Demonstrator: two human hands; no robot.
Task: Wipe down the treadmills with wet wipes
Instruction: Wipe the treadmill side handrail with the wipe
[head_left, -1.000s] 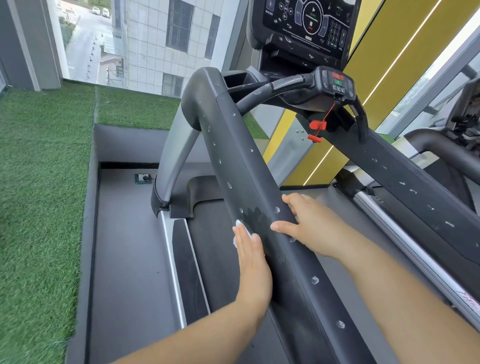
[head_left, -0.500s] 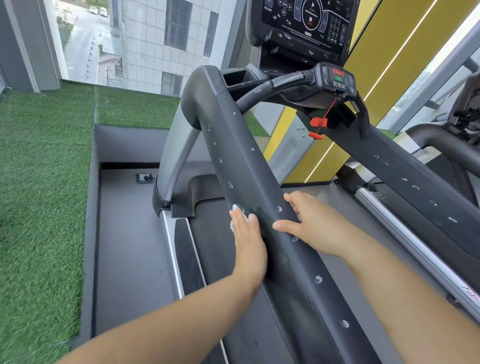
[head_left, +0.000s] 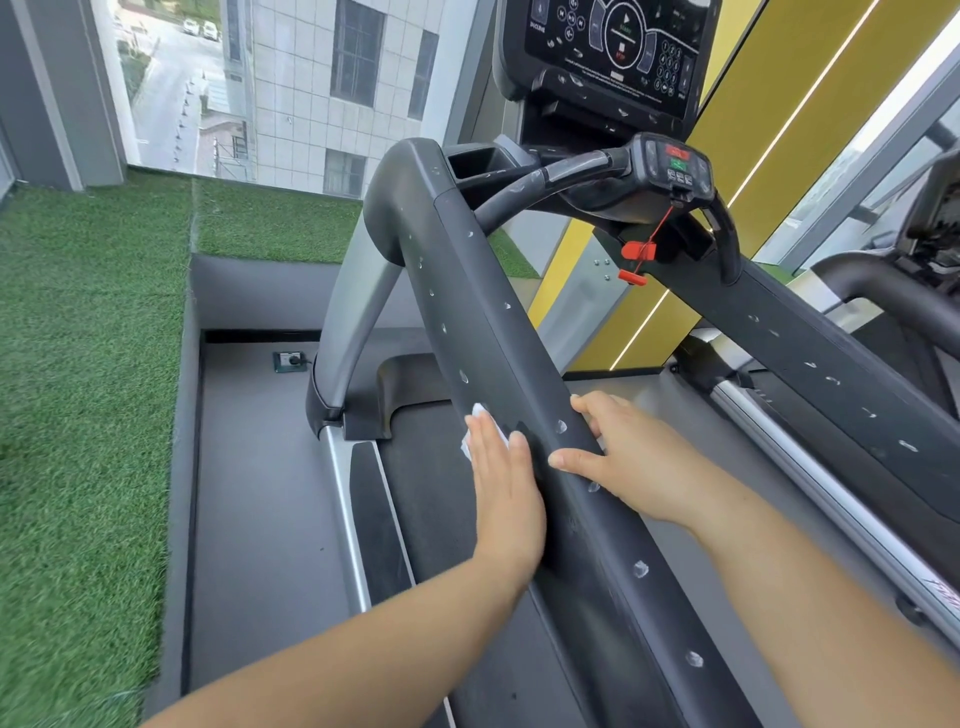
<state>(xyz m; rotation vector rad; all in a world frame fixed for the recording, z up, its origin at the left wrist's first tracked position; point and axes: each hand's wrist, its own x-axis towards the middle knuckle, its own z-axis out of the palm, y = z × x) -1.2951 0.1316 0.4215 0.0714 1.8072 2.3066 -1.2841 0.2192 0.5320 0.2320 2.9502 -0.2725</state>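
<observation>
Black matte plastic forms the left handrail (head_left: 613, 551) of the treadmill (head_left: 358, 306). The rail is seen running from the lower right up toward the console, with two bare forearms reaching in beside it. The left grip (head_left: 506, 499) is laid flat against the rail's outer left side, fingers straight. A white wet wipe (head_left: 474, 415) is pressed beneath them, with only its crumpled edge showing past the fingertips. Compared with a second earlier, this grip and the wipe have been slid a little further up the rail, while the right grip (head_left: 628, 462) has been kept in the same spot. The right grip is draped over the rail from the right and is released, not clenched, with the thumb stretched across the top. Between the two grips a darker, damp-looking patch is seen on the rail, which is speckled with small white flecks along its length. Below the rail lies the dark grey belt (head_left: 431, 483). Further off are seen the dark console (head_left: 608, 52) and a red safety clip (head_left: 638, 251). Beyond them are green artificial turf (head_left: 78, 364) and a window (head_left: 311, 78) onto a tiled building.
</observation>
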